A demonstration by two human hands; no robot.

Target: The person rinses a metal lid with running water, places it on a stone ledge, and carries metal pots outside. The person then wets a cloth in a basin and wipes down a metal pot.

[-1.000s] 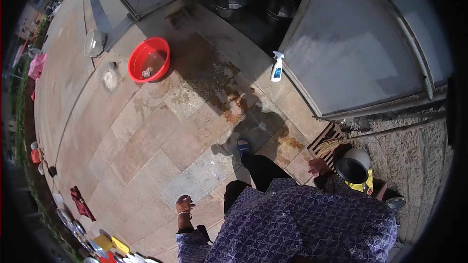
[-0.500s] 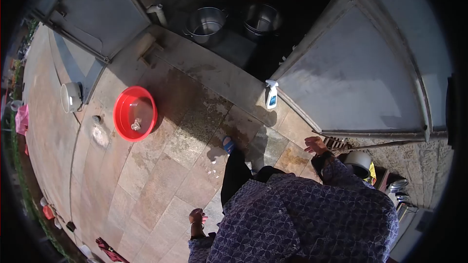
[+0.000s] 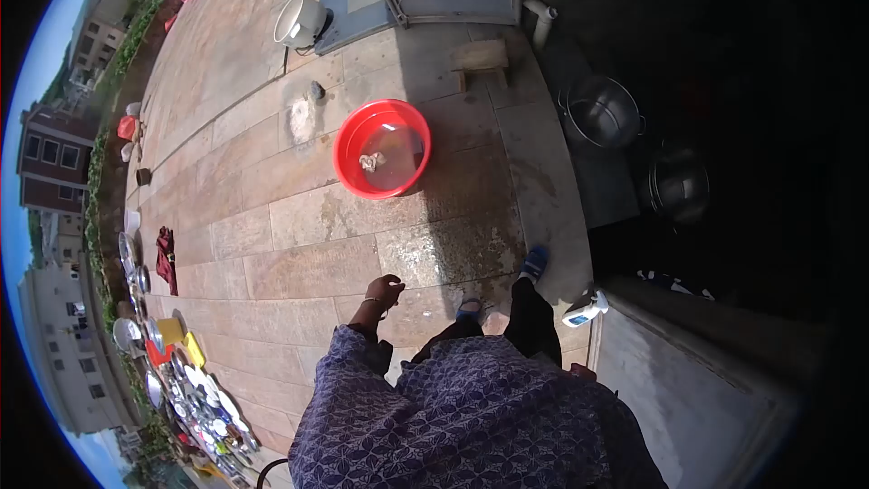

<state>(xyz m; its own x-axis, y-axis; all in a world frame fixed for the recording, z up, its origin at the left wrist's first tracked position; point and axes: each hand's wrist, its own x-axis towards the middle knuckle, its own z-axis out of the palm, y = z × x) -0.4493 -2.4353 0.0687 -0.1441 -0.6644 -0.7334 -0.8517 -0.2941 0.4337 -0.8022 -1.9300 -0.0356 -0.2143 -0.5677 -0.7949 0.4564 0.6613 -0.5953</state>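
My left hand [image 3: 386,292] hangs over the paving, its fingers loosely curled; whether it holds anything is too small to tell. Only a small part of my right hand [image 3: 582,371] shows at the right edge of the purple patterned shirt [image 3: 471,412], its fingers hidden. Beyond my feet is a red basin [image 3: 344,158] with cloudy water and a crumpled pale cloth [image 3: 371,162] in it. A white spray bottle [image 3: 586,310] with a blue label stands near my right foot, by the door panel [image 3: 670,389].
A low wooden stool [image 3: 481,56] stands beyond the basin. Two metal pots [image 3: 602,112] are in the dark doorway at right. A white bucket [image 3: 300,21] lies farther off. Dishes [image 3: 213,407] and a dark red cloth [image 3: 166,260] lie at left.
The view has turned, and the basin, stool and pots now appear farther right. The feet have stepped closer to the doorway. My right hand has dropped mostly out of sight.
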